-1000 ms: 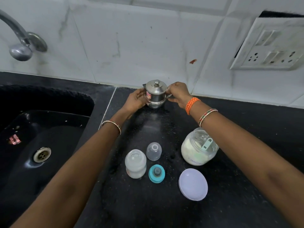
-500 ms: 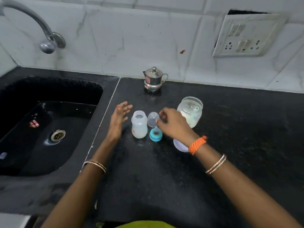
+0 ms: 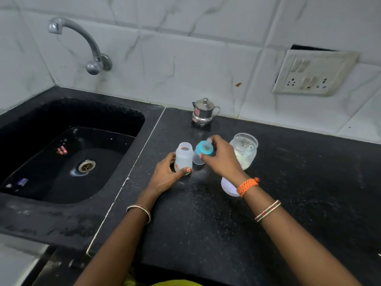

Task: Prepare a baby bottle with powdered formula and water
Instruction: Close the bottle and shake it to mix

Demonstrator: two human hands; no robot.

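Observation:
The open baby bottle [image 3: 184,155] stands upright on the black counter [image 3: 206,223]. My left hand [image 3: 166,176] grips its base, thumb across the front. My right hand [image 3: 222,157] holds the teal nipple ring [image 3: 204,148] lifted off the counter, tilted, just right of the bottle's mouth. The clear bottle cap [image 3: 197,159] stands behind it on the counter. An open glass jar of white formula powder [image 3: 244,150] with a scoop inside stands to the right. Its white lid [image 3: 228,187] lies partly under my right wrist.
A small steel pot with a lid [image 3: 203,112] stands at the back by the tiled wall. A black sink [image 3: 68,153] with a tap [image 3: 82,44] above it lies to the left. A wall socket plate [image 3: 313,73] hangs at the right.
My left hand has closed round the bottle's base. My right hand has picked the teal nipple ring up off the counter. The view has drawn back from the wall.

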